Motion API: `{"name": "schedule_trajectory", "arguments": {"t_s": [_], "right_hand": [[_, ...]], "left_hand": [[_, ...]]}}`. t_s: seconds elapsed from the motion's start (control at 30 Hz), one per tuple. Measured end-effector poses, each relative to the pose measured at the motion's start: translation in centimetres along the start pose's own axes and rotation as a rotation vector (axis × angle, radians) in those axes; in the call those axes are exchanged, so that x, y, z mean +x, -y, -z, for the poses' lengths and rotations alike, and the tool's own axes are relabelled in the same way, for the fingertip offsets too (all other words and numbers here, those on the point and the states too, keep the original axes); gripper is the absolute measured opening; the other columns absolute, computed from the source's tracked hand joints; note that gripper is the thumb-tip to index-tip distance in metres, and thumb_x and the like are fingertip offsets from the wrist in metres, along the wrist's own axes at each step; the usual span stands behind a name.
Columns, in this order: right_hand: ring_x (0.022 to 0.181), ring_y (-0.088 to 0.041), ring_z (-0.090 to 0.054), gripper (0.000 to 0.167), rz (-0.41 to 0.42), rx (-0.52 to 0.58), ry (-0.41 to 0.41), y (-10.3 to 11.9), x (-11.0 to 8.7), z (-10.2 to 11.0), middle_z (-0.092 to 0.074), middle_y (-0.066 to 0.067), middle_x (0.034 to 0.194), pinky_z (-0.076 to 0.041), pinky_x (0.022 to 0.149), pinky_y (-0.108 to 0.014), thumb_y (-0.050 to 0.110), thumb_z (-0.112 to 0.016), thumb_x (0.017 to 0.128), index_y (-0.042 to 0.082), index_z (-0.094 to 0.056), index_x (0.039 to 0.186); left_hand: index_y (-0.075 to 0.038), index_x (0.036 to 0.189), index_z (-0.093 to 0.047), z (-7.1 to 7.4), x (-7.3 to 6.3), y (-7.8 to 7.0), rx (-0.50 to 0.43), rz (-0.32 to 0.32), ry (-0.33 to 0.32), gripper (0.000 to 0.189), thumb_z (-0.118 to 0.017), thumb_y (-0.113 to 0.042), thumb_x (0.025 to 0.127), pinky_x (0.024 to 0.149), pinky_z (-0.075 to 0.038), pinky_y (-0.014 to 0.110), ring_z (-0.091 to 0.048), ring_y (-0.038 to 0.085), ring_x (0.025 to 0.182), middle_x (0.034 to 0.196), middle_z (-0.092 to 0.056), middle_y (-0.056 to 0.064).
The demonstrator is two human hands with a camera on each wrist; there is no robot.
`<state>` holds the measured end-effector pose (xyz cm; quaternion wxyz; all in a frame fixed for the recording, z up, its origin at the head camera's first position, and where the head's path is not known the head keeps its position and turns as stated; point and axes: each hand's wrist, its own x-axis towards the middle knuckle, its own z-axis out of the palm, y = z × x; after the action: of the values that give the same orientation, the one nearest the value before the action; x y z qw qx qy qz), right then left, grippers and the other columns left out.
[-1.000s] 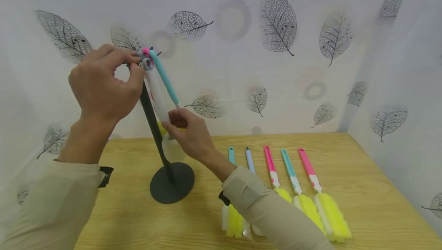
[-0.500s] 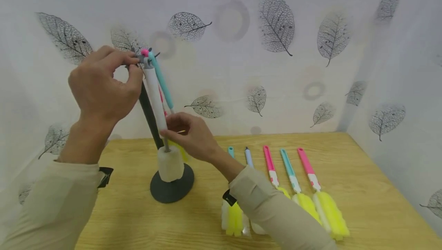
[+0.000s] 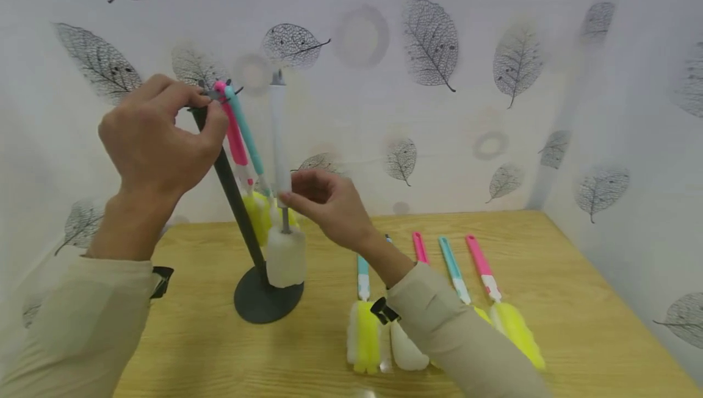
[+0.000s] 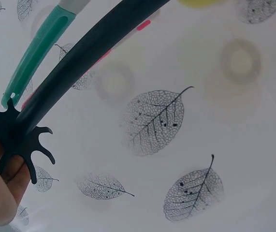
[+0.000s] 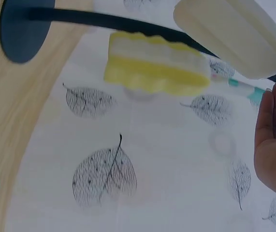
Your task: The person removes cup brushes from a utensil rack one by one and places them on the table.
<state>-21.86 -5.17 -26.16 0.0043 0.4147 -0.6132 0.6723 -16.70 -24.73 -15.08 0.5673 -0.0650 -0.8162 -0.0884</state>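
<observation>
here, right hand (image 3: 336,210) pinches white brush (image 3: 281,163)

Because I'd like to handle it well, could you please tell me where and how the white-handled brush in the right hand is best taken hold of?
Probably by the lower handle, from the right, as the right hand does: the slim handle stands nearly upright, the stand's pole is to its left, and a low hold leaves the grey top uncovered, above the sponge head.
</observation>
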Motion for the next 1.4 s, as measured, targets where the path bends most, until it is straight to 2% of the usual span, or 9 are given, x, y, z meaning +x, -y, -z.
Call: {"name": "schedule_trajectory", "arguments": {"t_s": [0.13,0.37,0.5,0.7,0.83,1.0,1.13,1.3,1.4], "right_hand": [[0.089,-0.021,-0.066,0.024,-0.013,-0.055,-0.054,0.7,-0.5,2.8,-0.067,-0.008,0.101,-0.052,0.08,-0.036,0.008,-0.067,0.088,-0.001,-0.063,0.11],[0.097,-0.022,-0.066,0.033,-0.085,-0.201,-0.201,1.6,-2.6,9.9,-0.067,-0.012,0.107,-0.05,0.087,-0.032,0.014,-0.069,0.087,-0.003,-0.061,0.115],[0.098,-0.02,-0.066,0.038,-0.134,-0.325,-0.292,1.9,-4.7,14.6,-0.067,-0.013,0.107,-0.049,0.087,-0.029,0.02,-0.071,0.087,-0.004,-0.061,0.114],[0.091,-0.007,-0.066,0.044,-0.289,-0.581,-0.371,2.9,-9.0,21.8,-0.067,-0.012,0.108,-0.049,0.081,-0.02,0.029,-0.069,0.088,-0.003,-0.06,0.117],[0.093,-0.013,-0.066,0.05,-0.449,-0.773,-0.338,4.0,-12.0,25.9,-0.065,-0.016,0.112,-0.048,0.081,-0.031,0.04,-0.064,0.089,0.0,-0.059,0.12],[0.096,-0.034,-0.065,0.059,-0.651,-0.871,-0.202,3.9,-15.0,29.3,-0.062,-0.026,0.114,-0.045,0.083,-0.055,0.044,-0.06,0.091,-0.006,-0.055,0.122],[0.09,-0.029,-0.067,0.058,-0.773,-0.798,-0.12,2.4,-17.3,30.7,-0.065,-0.024,0.109,-0.05,0.083,-0.048,0.036,-0.063,0.091,-0.013,-0.052,0.121],[0.079,-0.02,-0.067,0.049,-0.896,-0.663,-0.089,0.1,-19.7,31.5,-0.07,-0.013,0.09,-0.054,0.074,-0.034,0.021,-0.064,0.091,-0.02,-0.051,0.114],[0.071,-0.018,-0.065,0.04,-0.96,-0.666,-0.06,-0.8,-20.7,31.5,-0.068,-0.006,0.078,-0.054,0.068,-0.032,0.018,-0.064,0.091,-0.018,-0.056,0.107]], "left_hand": [[0.003,0.078,-0.069,-0.5,0.0,-0.2,0.018,-0.017,-0.055,0.05,-0.054,-0.045,0.087,0.051,-0.03,0.041,-0.056,0.035,0.061,0.079,-0.066,0.016],[0.001,0.073,-0.066,-1.3,-0.1,-0.5,0.043,0.049,-0.131,0.056,-0.059,-0.054,0.085,0.05,-0.026,0.041,-0.054,0.038,0.059,0.077,-0.065,0.016],[0.0,0.072,-0.067,-1.6,-0.2,-0.5,0.051,0.064,-0.142,0.051,-0.058,-0.049,0.086,0.05,-0.024,0.041,-0.053,0.038,0.058,0.074,-0.063,0.015],[0.002,0.068,-0.065,-1.6,0.0,-0.4,0.053,0.001,-0.137,0.049,-0.055,-0.042,0.087,0.047,-0.021,0.041,-0.05,0.037,0.055,0.069,-0.062,0.018],[0.003,0.069,-0.066,-1.4,0.3,-0.5,0.056,-0.019,-0.085,0.049,-0.053,-0.04,0.088,0.046,-0.021,0.04,-0.051,0.037,0.055,0.071,-0.064,0.019],[0.005,0.082,-0.073,-1.3,0.3,-0.6,0.0,0.054,-0.017,0.043,-0.057,-0.035,0.085,0.054,-0.021,0.029,-0.055,0.036,0.064,0.082,-0.069,0.019],[0.005,0.088,-0.074,-1.5,0.3,-0.6,-0.054,0.08,-0.006,0.038,-0.057,-0.029,0.084,0.056,-0.019,0.024,-0.054,0.034,0.066,0.087,-0.071,0.019],[0.006,0.085,-0.072,-1.7,0.3,-0.6,-0.114,0.078,0.009,0.034,-0.054,-0.022,0.084,0.054,-0.019,0.021,-0.059,0.038,0.069,0.093,-0.071,0.017],[0.008,0.081,-0.07,-1.8,0.4,-0.6,-0.137,0.084,0.022,0.032,-0.053,-0.02,0.084,0.054,-0.019,0.021,-0.059,0.039,0.071,0.096,-0.071,0.016]]}}
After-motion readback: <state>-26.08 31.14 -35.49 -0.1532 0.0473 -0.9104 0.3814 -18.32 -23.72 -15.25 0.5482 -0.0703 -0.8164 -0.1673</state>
